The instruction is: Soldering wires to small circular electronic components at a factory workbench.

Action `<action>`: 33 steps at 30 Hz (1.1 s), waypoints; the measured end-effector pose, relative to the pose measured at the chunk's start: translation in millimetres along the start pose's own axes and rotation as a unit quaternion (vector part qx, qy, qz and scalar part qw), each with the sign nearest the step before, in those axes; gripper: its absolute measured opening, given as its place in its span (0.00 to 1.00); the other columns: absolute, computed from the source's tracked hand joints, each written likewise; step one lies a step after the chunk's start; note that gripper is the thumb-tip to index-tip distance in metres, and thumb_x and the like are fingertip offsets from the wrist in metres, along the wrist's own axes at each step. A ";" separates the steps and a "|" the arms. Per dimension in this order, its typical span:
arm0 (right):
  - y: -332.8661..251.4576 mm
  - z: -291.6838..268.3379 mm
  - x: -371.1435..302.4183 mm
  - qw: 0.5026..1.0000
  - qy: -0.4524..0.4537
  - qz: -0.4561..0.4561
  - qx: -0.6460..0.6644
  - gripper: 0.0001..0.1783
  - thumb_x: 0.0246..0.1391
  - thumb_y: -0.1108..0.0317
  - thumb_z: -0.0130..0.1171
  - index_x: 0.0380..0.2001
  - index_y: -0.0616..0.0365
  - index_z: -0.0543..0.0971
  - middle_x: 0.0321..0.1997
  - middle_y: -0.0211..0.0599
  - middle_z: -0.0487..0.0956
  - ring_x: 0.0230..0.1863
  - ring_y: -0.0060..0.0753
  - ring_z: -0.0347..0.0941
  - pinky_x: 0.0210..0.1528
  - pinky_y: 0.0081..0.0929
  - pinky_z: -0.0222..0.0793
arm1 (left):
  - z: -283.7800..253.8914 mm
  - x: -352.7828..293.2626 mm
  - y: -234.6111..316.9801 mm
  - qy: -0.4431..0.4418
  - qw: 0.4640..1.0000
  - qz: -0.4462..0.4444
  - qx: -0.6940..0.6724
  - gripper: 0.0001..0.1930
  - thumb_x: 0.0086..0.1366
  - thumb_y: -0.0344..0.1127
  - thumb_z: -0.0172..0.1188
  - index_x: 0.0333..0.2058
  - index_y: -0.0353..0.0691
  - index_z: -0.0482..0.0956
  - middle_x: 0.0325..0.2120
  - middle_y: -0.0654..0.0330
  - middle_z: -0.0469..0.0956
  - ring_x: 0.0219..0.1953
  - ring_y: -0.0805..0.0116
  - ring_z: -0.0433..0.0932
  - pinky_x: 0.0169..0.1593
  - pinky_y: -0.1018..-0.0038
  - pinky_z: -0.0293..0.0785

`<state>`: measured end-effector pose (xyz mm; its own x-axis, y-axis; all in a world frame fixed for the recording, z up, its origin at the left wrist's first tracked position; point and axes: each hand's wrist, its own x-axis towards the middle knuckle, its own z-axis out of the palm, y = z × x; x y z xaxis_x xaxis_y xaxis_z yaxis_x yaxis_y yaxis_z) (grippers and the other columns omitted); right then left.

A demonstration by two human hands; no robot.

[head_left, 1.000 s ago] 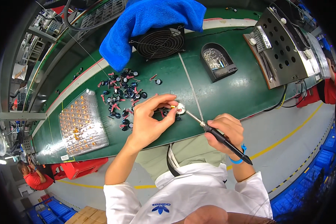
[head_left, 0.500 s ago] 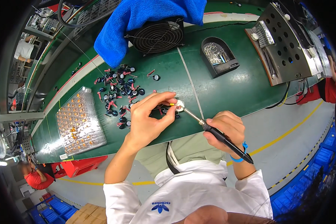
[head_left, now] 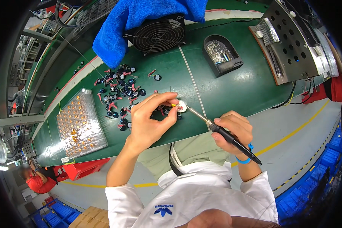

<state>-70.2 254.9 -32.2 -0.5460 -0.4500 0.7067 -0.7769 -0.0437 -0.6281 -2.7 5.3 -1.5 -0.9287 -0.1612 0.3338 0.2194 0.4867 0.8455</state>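
Green benchtop (head_left: 250,87) stretches across your head view, curving toward the rim. At its far side, a blue towel (head_left: 114,41) is draped over a black fan (head_left: 159,38) whose grille faces you, a position that would suit moving air over the work.

Close to your edge of the bench, your left hand (head_left: 150,121) has thumb and forefinger pinched together on a small yellow part (head_left: 174,105), probably to steady it while leaving its far end exposed. Just beyond those fingertips is a white round piece (head_left: 182,109); whether it is held or rests on something, you cannot tell from here.

Your right hand (head_left: 233,129) is clamped around the dark handle of a soldering iron (head_left: 231,138) like a pen, likely for fine control and to keep the fingers off the metal shaft. Its tip slants in at the white piece's right side; actual contact is too small to tell.

Dark, round components with red strips (head_left: 121,84) lie loose beyond your left hand, seemingly within easy reach. Further left sits a clear tray (head_left: 100,131) of copper-coloured parts (head_left: 75,133), its rows apparently separating them. Toward the right, a black bin (head_left: 231,67) contains silvery wire bits (head_left: 216,51), its walls presumably stopping them scattering.
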 end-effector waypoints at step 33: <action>-1.8 -7.0 3.3 0.999 -0.036 0.031 0.016 0.21 0.37 0.74 0.81 0.37 0.63 0.84 0.33 0.42 0.86 0.29 0.39 0.82 0.29 0.29 0.75 | -4.3 -0.7 4.3 -0.038 0.999 0.001 -0.003 0.18 0.59 0.18 0.68 0.50 0.29 0.82 0.43 0.53 0.88 0.45 0.65 0.89 0.51 0.74 0.83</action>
<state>-72.8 259.7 -26.5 -0.5685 -0.5149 0.6416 -0.7311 -0.0414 -0.6810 0.2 3.8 3.7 -0.9483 -0.0948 0.3029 0.2224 0.4824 0.8473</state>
